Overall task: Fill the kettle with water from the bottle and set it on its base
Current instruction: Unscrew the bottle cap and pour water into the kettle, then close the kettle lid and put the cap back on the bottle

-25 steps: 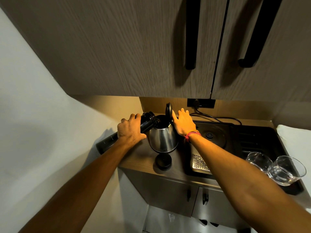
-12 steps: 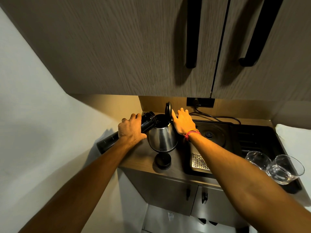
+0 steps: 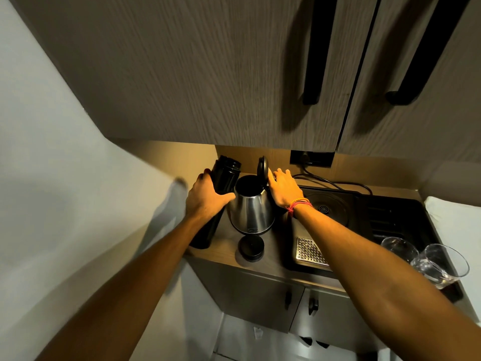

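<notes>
Black bottle [image 3: 220,199] swung up from its pouring tilt over the kettle [image 3: 251,204] to nearly upright beside it, mouth now clear of the kettle opening, left hand [image 3: 205,198] turned with it

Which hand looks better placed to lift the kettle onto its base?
Probably the right hand: it rests by the kettle handle, beside the round base. The left hand is gripping the black bottle.

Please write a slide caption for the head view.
Left hand holds upright black cylindrical bottle beside open-lidded steel kettle; right hand steadies it.
</notes>
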The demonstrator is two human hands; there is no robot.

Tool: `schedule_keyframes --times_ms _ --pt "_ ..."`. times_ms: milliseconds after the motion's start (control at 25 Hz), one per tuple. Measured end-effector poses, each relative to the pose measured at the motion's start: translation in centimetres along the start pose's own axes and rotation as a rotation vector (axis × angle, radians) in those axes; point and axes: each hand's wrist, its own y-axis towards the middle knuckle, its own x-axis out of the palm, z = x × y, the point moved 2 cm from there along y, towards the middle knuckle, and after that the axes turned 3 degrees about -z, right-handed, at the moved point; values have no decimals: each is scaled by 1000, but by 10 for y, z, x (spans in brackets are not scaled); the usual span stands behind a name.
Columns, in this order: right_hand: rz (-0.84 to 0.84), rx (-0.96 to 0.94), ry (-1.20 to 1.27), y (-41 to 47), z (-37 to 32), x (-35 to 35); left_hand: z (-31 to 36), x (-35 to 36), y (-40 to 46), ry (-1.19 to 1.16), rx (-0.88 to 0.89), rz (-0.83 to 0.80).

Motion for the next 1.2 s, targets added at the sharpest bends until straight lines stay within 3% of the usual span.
schedule_keyframes --times_ms 160,360,640,880,1080,1200 --pt "1 -43 -41 2 -10 -1 -31 8 -14 -317 -120 138" --pt "-11 83 86 17 -34 5 -56 22 -27 -445 -211 261" --pt "35 -127 11 14 -46 18 -77 25 -28 -493 -157 220" --pt "35 -132 -82 14 -50 13 -85 31 -27 -492 -165 169" --pt "-68 -106 -85 9 -56 10 -98 40 -36 -444 -224 60" --pt "50 -169 -113 -5 -60 9 -106 48 -51 -342 -312 54"
